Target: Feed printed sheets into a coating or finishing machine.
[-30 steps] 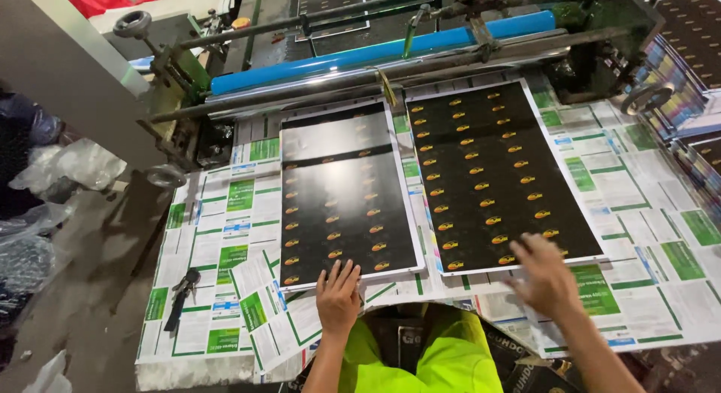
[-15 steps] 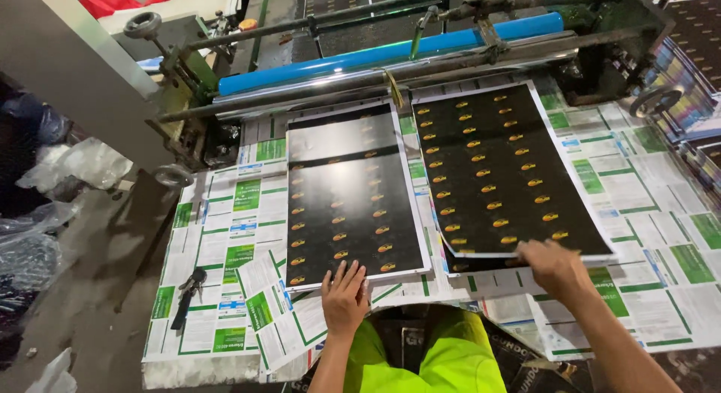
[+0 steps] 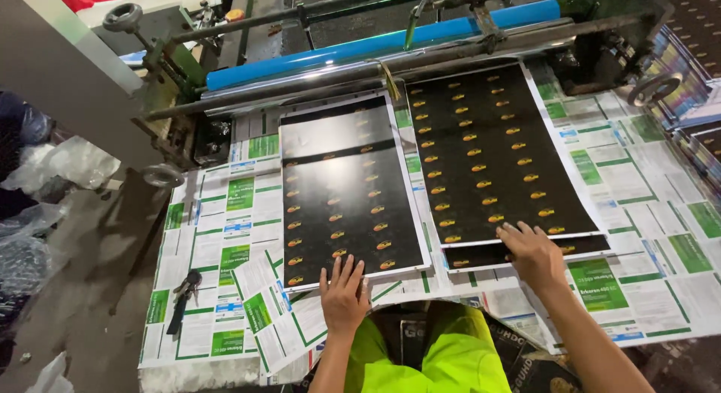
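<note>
Two glossy black printed sheets with rows of small gold marks lie side by side on the work table. My left hand (image 3: 343,294) rests flat, fingers spread, at the near edge of the left black sheet (image 3: 347,190). My right hand (image 3: 532,252) presses flat on the near edge of the right black sheet (image 3: 492,156), where a lower sheet's edge (image 3: 481,255) sticks out beneath it. Neither hand grips anything.
The table (image 3: 225,235) is covered with white and green printed sheets. A machine with a blue roller (image 3: 375,44) and metal bars runs across the far side, with handwheels (image 3: 122,18) at its ends. Dark pliers (image 3: 180,299) lie near left. Plastic bags (image 3: 52,164) sit on the floor, left.
My right hand has shifted left along the near edge of the right black sheet. The top sheet there now sits further back, showing the edge of one beneath. My left hand stays put.
</note>
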